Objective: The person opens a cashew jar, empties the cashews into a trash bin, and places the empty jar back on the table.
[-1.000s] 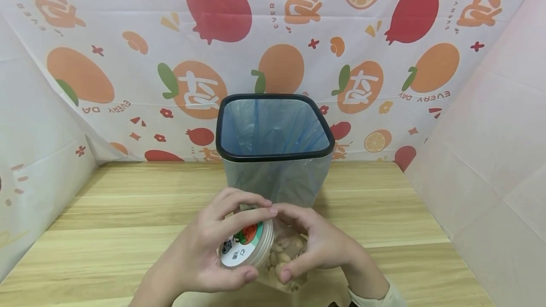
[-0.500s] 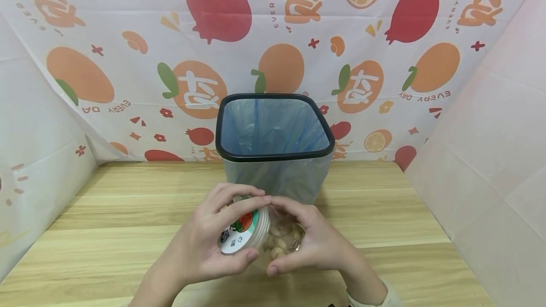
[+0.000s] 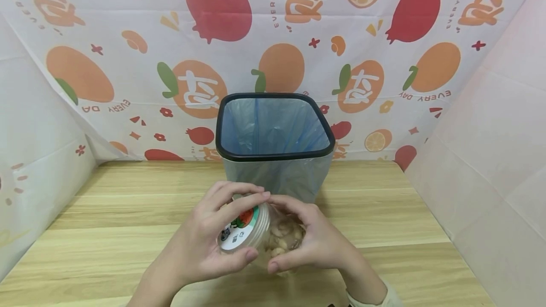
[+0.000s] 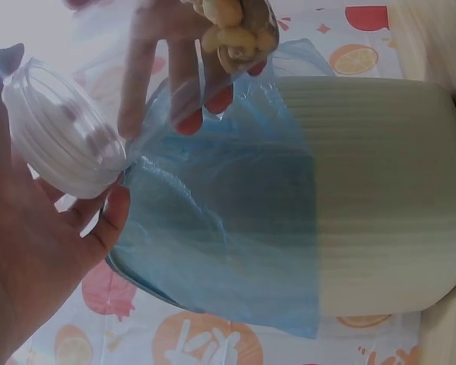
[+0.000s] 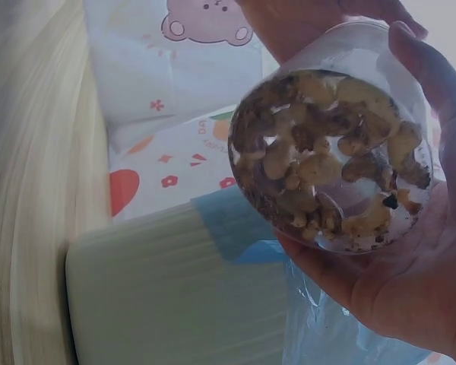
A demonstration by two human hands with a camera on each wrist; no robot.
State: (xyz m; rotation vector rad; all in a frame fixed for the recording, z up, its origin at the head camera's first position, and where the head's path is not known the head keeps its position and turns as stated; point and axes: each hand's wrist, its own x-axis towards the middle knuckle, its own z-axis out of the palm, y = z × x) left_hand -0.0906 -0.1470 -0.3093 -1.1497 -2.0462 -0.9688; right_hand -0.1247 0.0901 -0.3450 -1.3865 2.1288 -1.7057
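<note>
I hold a clear plastic jar (image 3: 285,243) of pale cashew-like nuts on its side, just above the wooden table (image 3: 106,221). My left hand (image 3: 258,225) grips its white lid (image 3: 240,233), which bears a colourful sticker. Fingers and thumb of my right hand (image 3: 273,233) curl round the jar's body. The left wrist view shows the ribbed lid (image 4: 61,129) against my palm. In the right wrist view the jar's base (image 5: 330,160) is packed with nuts. The lid sits at the jar's mouth; I cannot tell how tightly.
A pale bin with a black rim (image 3: 273,157) and a blue liner stands open right behind the jar, close to my fingertips. A fruit-printed cloth (image 3: 128,60) hangs at the back, and plain sheets close off both sides.
Both hands and the jar have risen slightly and moved a little toward the bin. The grip on lid and body is the same.
</note>
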